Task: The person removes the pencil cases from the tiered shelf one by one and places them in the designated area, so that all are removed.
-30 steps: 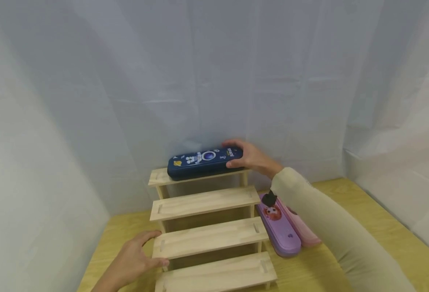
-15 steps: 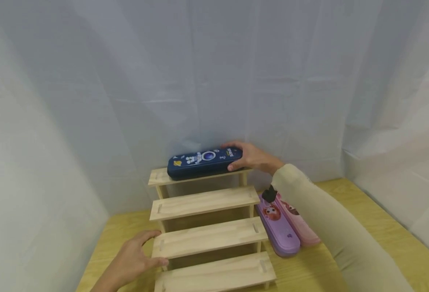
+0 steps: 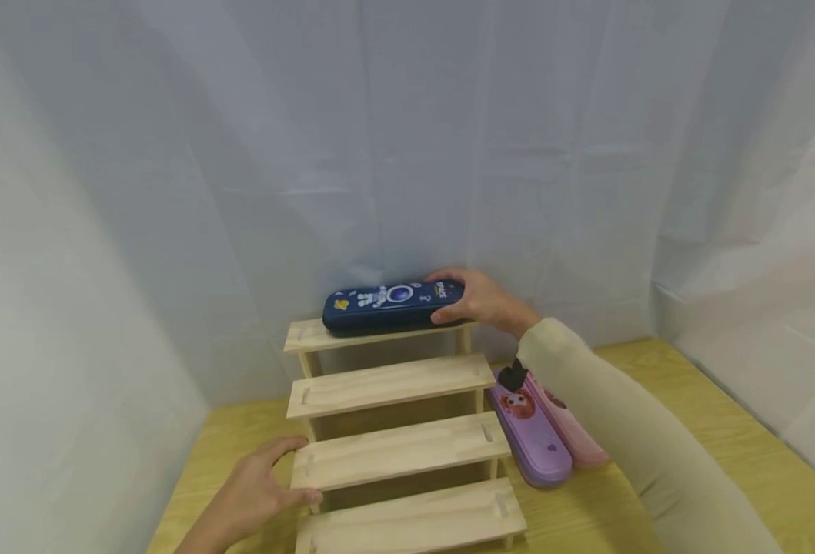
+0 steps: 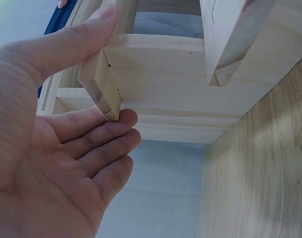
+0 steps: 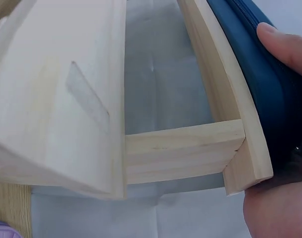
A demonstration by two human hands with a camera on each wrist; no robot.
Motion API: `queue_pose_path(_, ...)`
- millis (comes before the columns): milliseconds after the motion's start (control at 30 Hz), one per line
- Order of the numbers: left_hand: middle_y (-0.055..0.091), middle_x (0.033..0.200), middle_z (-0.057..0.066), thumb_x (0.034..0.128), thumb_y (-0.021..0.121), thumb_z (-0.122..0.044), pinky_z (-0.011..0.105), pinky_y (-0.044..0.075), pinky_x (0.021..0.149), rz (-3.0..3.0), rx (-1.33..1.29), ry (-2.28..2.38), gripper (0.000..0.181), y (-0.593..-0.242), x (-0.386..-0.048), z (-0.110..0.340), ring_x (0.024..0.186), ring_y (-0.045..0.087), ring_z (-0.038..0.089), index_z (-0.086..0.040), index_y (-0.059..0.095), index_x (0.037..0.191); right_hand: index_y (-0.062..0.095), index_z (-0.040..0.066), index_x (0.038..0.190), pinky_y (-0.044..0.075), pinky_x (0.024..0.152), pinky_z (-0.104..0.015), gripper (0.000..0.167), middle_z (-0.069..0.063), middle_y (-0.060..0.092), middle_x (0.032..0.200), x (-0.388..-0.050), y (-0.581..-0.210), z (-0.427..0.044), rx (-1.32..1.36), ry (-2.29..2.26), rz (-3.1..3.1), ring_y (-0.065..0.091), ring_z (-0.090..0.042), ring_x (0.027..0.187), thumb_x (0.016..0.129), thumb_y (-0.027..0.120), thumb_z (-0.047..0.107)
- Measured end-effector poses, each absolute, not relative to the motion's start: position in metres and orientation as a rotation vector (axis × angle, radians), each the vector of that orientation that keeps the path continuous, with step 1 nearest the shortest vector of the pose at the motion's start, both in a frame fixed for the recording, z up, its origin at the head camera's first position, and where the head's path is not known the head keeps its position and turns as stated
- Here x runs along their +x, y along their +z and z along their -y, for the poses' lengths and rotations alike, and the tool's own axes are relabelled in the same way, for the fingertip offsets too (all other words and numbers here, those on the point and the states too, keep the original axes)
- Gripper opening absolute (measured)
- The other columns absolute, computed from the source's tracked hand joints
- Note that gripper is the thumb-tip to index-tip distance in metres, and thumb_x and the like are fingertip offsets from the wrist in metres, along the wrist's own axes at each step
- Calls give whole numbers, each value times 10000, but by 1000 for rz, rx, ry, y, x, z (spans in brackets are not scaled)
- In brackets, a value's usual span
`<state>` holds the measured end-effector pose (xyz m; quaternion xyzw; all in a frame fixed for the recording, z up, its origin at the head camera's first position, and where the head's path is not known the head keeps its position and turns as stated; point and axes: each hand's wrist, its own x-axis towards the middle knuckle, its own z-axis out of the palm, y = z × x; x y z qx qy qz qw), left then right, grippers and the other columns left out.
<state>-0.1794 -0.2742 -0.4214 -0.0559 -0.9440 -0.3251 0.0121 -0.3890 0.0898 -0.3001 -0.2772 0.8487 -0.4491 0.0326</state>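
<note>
A dark blue pencil case with an astronaut and "SPACE" print lies along the top step of a pale wooden stepped rack. My right hand grips its right end, thumb on the near side and fingers over the far side. In the right wrist view, the thumb presses near the case's zip. At the rack's left side, my left hand holds the end of the second step from the bottom. The left wrist view has that board end between thumb and fingertips.
A purple pencil case and a pink pencil case lie side by side right of the rack, on the wooden table. My right sleeve partly covers the pink one. Pale sheeting stands close behind the rack.
The blue pencil case has shifted slightly right on the top step, with my right hand staying on its end. My left hand has kept its place on the rack.
</note>
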Motion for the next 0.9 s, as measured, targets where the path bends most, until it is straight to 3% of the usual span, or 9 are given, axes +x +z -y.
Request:
queue_pose_path(367, 560, 1484, 163, 700, 873, -553, 630, 476, 1077, 2947, -178, -981, 865, -423, -178, 271, 1377, 503, 460, -154, 573, 1407, 572, 183, 1411, 552, 866, -288, 726, -172, 604, 1360, -380, -308, -103, -832, -1498, -2577, 622, -301, 1122, 750, 872, 197)
queue_pose_path(700, 565, 1478, 153, 693, 876, -551, 627, 468, 1087, 2945, -187, -974, 872, -422, -180, 271, 1382, 499, 456, -146, 575, 1405, 579, 191, 1411, 519, 926, -366, 728, -183, 608, 1359, -372, -308, -118, -823, -1414, -2700, 593, -332, 1153, 747, 874, 238)
queue_pose_path(900, 563, 1477, 163, 692, 872, -554, 630, 466, 1087, 2939, -195, -976, 882, -424, -180, 271, 1382, 497, 461, -131, 573, 1406, 580, 154, 1409, 499, 919, -330, 714, -218, 597, 1365, -365, -311, -130, -808, -1458, -2700, 576, -345, 1163, 755, 860, 207)
